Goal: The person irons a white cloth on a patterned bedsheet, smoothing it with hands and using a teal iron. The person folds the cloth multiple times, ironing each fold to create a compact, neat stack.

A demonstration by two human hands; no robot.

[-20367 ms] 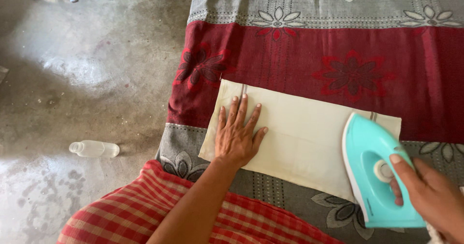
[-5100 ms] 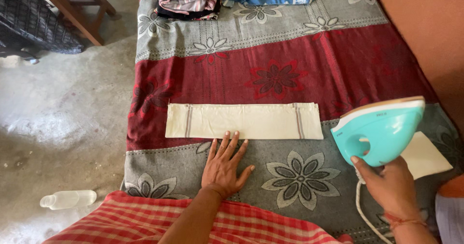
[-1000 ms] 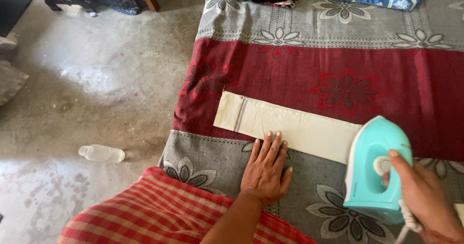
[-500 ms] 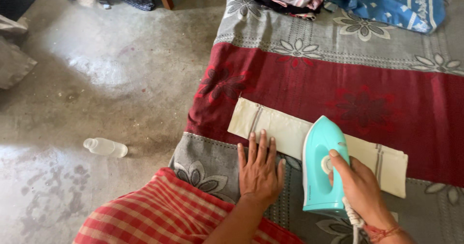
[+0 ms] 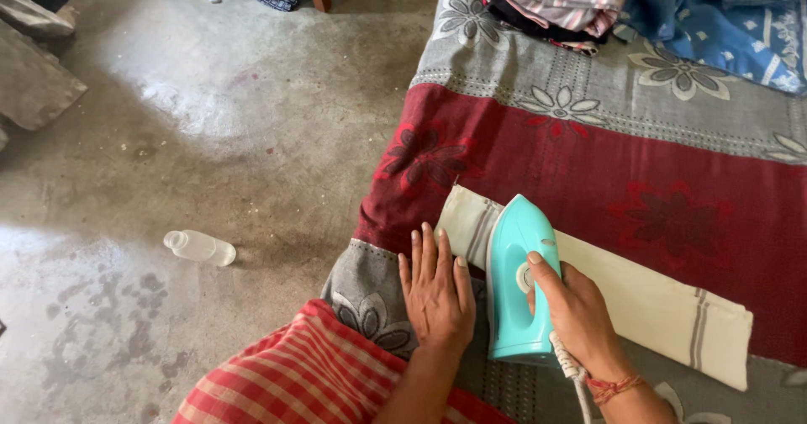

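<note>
There is one view only, from a camera worn on the person's head, so nothing is shared with a second view. It looks steeply down and slightly forward, close over the work, and is rolled a little, so that the edge of the floral blanket (image 5: 672,130) runs on a slant. The left hand (image 5: 437,294) and right hand (image 5: 580,319) enter from the near edge, low and right of centre, just beyond the red checked cloth (image 5: 294,378) at the near edge. The concrete floor (image 5: 168,138) fills the left half; the blanket fills the right and runs out of frame at the far right.
</note>
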